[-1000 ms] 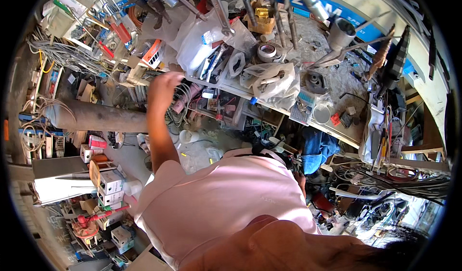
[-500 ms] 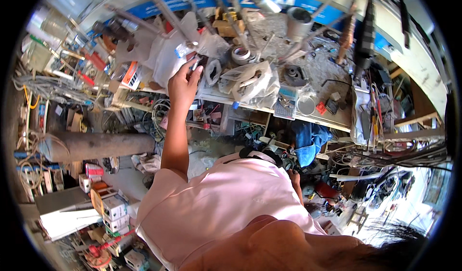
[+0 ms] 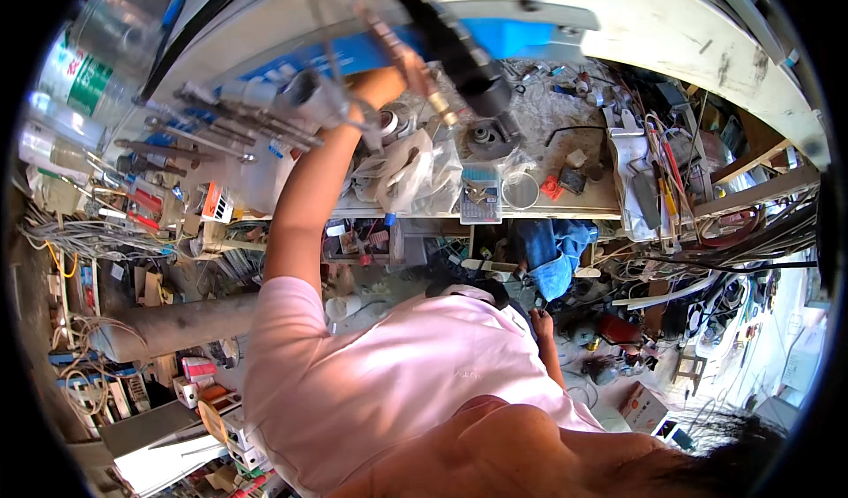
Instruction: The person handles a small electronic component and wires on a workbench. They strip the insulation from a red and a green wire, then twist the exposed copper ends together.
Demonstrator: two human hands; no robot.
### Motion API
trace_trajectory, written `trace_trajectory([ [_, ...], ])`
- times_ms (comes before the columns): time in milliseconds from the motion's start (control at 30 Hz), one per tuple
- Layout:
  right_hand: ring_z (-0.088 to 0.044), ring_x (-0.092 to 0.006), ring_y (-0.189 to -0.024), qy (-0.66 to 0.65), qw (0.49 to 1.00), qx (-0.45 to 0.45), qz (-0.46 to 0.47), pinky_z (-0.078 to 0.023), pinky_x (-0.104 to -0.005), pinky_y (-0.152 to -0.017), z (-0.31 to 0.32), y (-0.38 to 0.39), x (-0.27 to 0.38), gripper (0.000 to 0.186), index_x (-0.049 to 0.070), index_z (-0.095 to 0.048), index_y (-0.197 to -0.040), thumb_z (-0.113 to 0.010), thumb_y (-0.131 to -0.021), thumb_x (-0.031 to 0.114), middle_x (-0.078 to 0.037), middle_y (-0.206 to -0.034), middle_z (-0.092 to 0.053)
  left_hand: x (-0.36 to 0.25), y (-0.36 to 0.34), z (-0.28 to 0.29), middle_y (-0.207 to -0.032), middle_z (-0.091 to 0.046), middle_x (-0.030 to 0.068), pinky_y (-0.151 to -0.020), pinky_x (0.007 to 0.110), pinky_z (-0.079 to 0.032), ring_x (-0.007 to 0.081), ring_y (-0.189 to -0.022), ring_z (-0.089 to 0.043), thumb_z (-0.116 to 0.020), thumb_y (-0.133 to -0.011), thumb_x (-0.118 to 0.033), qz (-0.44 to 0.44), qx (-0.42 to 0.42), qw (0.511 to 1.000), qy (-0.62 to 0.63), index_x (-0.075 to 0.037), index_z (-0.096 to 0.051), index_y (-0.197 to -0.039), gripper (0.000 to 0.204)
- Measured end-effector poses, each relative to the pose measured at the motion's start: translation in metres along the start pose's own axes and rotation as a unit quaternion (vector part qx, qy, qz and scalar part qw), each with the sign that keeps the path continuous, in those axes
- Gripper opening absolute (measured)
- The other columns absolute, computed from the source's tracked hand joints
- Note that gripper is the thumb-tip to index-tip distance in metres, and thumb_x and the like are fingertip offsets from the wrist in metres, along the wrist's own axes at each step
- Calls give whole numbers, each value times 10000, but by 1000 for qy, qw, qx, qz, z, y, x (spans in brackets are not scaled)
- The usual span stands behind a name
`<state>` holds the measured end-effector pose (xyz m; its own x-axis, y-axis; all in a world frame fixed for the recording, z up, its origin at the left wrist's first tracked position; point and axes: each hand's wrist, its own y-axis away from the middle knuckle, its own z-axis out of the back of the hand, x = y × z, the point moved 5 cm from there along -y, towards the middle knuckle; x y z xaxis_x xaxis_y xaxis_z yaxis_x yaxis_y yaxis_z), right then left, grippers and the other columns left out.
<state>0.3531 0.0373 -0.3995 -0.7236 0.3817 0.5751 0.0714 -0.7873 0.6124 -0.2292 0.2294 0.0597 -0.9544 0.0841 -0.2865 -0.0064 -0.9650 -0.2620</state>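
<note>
My left arm reaches up to the rack of hanging metal tools, with my left hand (image 3: 374,89) behind a grey socket (image 3: 303,95) and a copper-coloured rod (image 3: 415,72); its fingers are hidden. A long black drill bit (image 3: 481,78) hangs just right of that hand, and several silver bits (image 3: 230,122) dangle to its left. Low at my right side, beside the blue denim cloth (image 3: 548,264), my right hand (image 3: 541,323) is curled, with something dark at its fingers that I cannot make out.
A cluttered bench (image 3: 587,202) crosses the view with plastic bags (image 3: 402,175), a clear parts box (image 3: 480,199) and small metal parts. Plastic bottles (image 3: 84,83) stand top left. A long grey cylinder (image 3: 168,321) lies left, coiled cables (image 3: 751,242) hang right, and boxes surround the floor.
My left hand has risen from beside my body, over the bench, up among the hanging tools. The view has shifted, bringing the rack's rail closer; my right hand stays low.
</note>
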Motion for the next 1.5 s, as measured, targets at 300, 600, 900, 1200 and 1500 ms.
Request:
trace_trajectory([
  [300,-628,-192,-705,-48,997,-32,-50,-478,-340,-676,0,22,-10,354,-1,-678,-856,-612,-821,345,-134,-761,-674,29,-50,-70,-1032,-639,190,-816,467,-513,376,-1017,-608,-496,-831,-8,136,215,917,-306,-70,-634,-1051,267],
  [600,-647,-317,-807,-34,998,-11,-53,-473,-397,-723,6,13,-16,412,-24,-638,-941,-585,-837,372,-202,-841,-662,80,-73,-69,-971,-643,149,-771,451,-526,337,-860,-629,-575,-862,-146,160,180,958,157,-18,-595,-1030,212],
  [900,-652,-280,-801,-39,998,-7,-53,-478,-375,-715,18,19,15,371,-5,-654,-938,-581,-844,347,-176,-837,-673,46,-71,-112,-991,-652,89,-741,356,-498,209,-797,-611,-731,-778,-306,246,8,936,251,-60,-597,-1136,455],
  [1200,-640,-283,-779,-47,997,-28,-52,-473,-386,-719,16,29,5,393,-13,-645,-912,-580,-831,366,-176,-817,-662,30,-81,-124,-796,-646,30,-691,279,-484,158,-751,-597,-710,-805,-258,268,96,922,262,-56,-659,-994,280],
  [1500,-630,-197,-725,-50,994,-56,-79,-476,-353,-687,16,40,-4,389,0,-661,-844,-605,-830,385,-153,-780,-672,1,-96,-118,-760,-585,40,-683,232,-480,167,-772,-569,-537,-932,-256,288,80,541,786,4,-520,-1142,335],
])
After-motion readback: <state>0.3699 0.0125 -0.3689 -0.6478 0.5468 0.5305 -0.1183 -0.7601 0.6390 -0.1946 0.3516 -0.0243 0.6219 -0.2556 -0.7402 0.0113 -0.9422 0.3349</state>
